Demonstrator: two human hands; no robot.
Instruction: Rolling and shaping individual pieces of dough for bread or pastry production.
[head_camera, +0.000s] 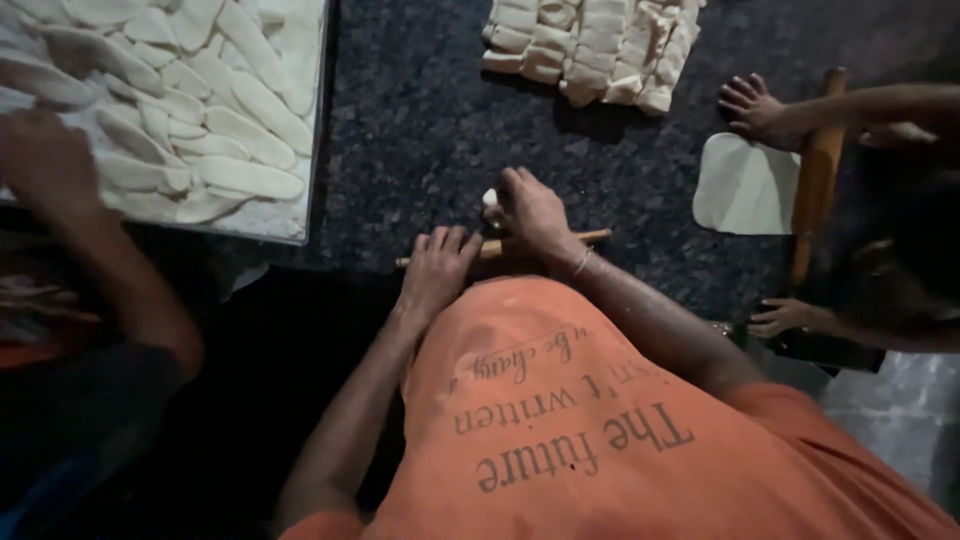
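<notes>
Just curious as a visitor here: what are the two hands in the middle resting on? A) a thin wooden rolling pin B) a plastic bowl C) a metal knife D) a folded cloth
A: the left hand and the right hand both lie on a thin wooden rolling pin on the dark stone counter.

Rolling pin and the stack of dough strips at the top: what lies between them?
Head view: only bare dark counter between rolling pin and dough strips.

both arms reach forward, left hand (437, 268) palm-down with fingers (447, 240) together, right hand (533, 212) bent at the wrist.
</notes>
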